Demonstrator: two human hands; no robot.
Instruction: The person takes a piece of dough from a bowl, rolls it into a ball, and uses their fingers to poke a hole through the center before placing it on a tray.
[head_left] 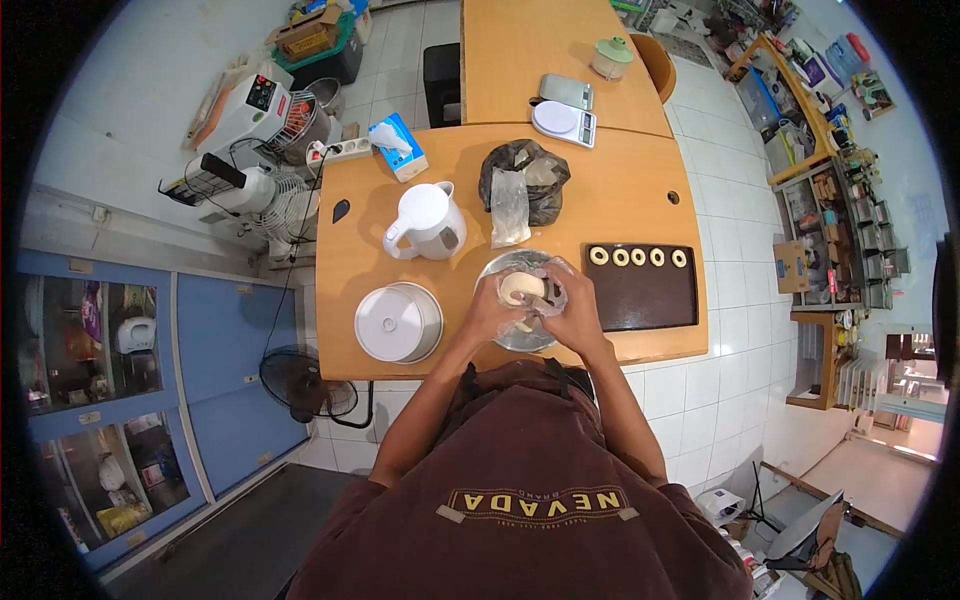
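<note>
Both hands meet above a metal bowl (522, 342) near the table's front edge. My left hand (492, 312) is curled against a pale lump of dough (522, 288). On the other side of the dough, my right hand (572, 308) has its fingers bent round it, with clear plastic about the fingers. Part of the bowl's inside is hidden by the hands. Right of the bowl lies a dark tray (640, 298) with a row of several pale rings (638, 257) along its far edge.
A white kettle (428, 220) and a white lidded tub (398, 322) stand left on the table (460, 350). Behind the bowl sit a black plastic bag (545, 205) and a clear bag (510, 208). Farther back are a tissue box (400, 150) and a white scale (562, 122).
</note>
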